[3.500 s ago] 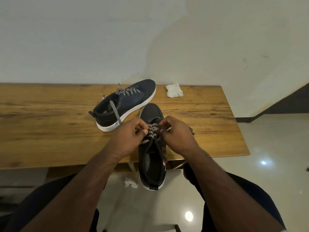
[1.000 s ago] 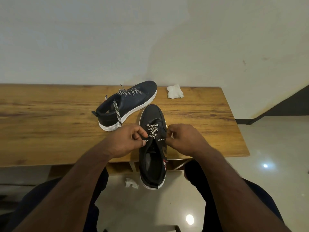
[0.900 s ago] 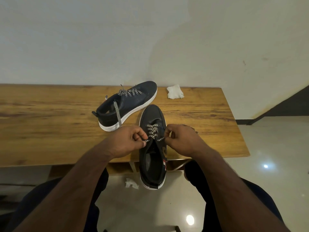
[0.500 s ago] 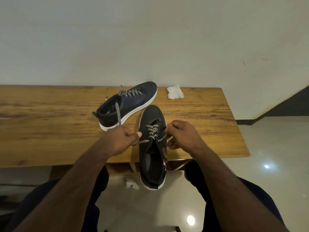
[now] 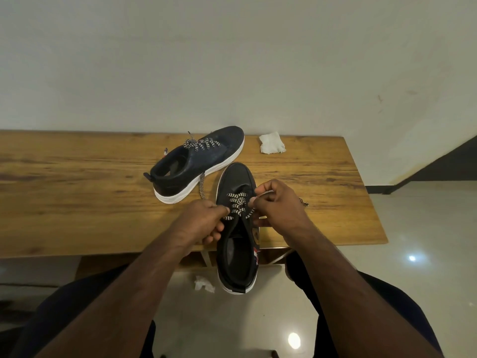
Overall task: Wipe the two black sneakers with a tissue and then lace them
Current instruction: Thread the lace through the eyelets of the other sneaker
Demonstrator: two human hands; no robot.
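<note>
Near sneaker (image 5: 238, 244) points away (long axis toward wall).

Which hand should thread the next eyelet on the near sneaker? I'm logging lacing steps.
Probably the right hand: it pinches a lace end raised beside the eyelets of the near sneaker, tip free to feed. The left hand just holds the other end taut.

Wooden table (image 5: 77, 202) vs pale wall (image 5: 232, 60); glossy floor (image 5: 426, 267) (light glare).

dim, sharp wide-angle view, bowed edges, lamp glare on glossy floor (image 5: 294, 340)
</note>
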